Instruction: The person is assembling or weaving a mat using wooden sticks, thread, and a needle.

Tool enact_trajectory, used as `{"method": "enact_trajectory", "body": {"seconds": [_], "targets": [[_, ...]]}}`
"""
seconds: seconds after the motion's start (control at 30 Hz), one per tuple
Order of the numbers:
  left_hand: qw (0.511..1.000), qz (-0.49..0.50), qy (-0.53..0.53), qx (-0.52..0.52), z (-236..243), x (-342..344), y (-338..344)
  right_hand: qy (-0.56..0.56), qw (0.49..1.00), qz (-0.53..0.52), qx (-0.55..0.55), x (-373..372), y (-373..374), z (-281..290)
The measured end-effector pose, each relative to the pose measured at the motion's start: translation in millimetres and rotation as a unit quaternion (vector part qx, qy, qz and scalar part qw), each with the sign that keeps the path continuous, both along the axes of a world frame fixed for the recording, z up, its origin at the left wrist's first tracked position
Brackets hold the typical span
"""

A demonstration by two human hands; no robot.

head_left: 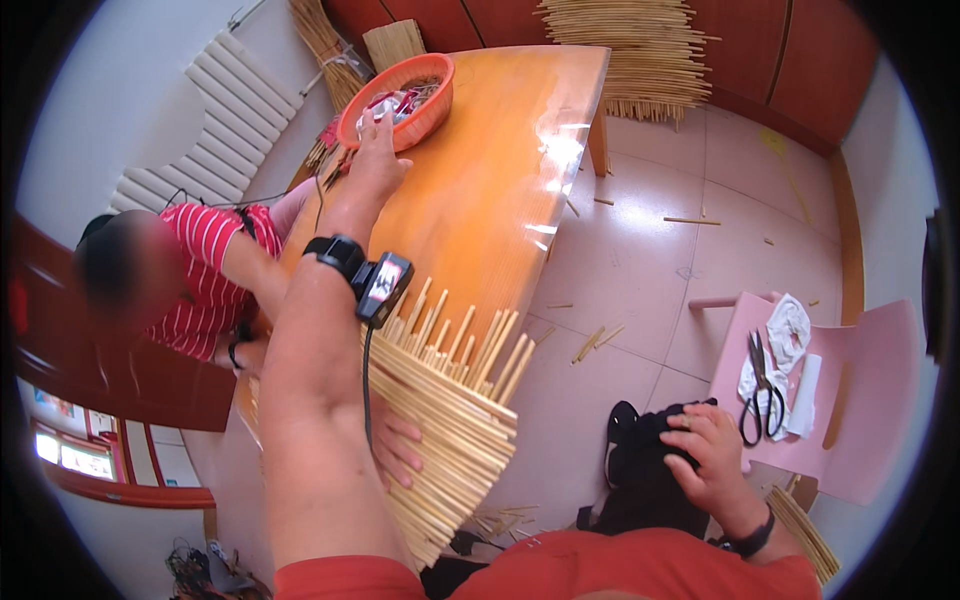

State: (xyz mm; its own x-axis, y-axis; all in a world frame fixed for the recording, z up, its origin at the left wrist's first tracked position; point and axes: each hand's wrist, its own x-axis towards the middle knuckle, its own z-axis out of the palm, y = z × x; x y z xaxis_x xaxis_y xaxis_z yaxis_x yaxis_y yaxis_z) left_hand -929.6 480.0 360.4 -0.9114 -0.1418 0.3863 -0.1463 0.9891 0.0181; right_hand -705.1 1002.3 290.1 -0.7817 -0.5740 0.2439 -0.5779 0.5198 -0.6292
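Observation:
My left hand [378, 160] stretches to the orange plastic basket [428, 125] at the table's top, fingers extended over its near rim by red, white and silver items. Whether they touch these is unclear. A wrist device with a cable is strapped to that arm. Beneath my forearm lies a mat of pale straw sticks [460, 430] on the near end of the wooden table [480, 200]; another person's hand [398, 445] rests on it. My right hand [705, 460] is at the lower right, fingers apart and slightly curled, above dark trousers, holding nothing.
Another person in a striped red shirt [205, 240] is at the left. A pink chair [870, 400] holds scissors [762, 390] and white cloths [790, 325]. Stick bundles [625, 60] lean on the back cabinets; loose sticks lie on the tiled floor. A white radiator [230, 110] is behind.

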Motion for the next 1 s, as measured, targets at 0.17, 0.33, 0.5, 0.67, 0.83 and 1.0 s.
{"method": "enact_trajectory", "body": {"seconds": [0.17,0.33,0.5,0.67,0.83,1.0], "targets": [[0.998,0.026,-0.041,0.042,-22,-74,-41,-0.028,0.999,0.014,-0.001,-16,-7,0],[0.998,0.013,-0.001,0.066,-26,-53,-51,-0.028,0.999,0.045,-0.012,-24,-22,7],[0.978,0.014,-0.069,0.198,11,43,38,-0.042,0.998,0.053,-0.018,-17,-31,1],[0.982,-0.012,-0.124,0.143,40,65,59,-0.03,0.995,0.09,-0.034,-12,-36,2],[0.976,-0.159,-0.084,0.119,0,52,65,-0.021,0.992,0.115,-0.045,-16,-36,-3],[0.992,-0.1,-0.071,-0.03,-10,34,77,-0.02,0.991,0.124,-0.04,-19,-30,-6]]}}
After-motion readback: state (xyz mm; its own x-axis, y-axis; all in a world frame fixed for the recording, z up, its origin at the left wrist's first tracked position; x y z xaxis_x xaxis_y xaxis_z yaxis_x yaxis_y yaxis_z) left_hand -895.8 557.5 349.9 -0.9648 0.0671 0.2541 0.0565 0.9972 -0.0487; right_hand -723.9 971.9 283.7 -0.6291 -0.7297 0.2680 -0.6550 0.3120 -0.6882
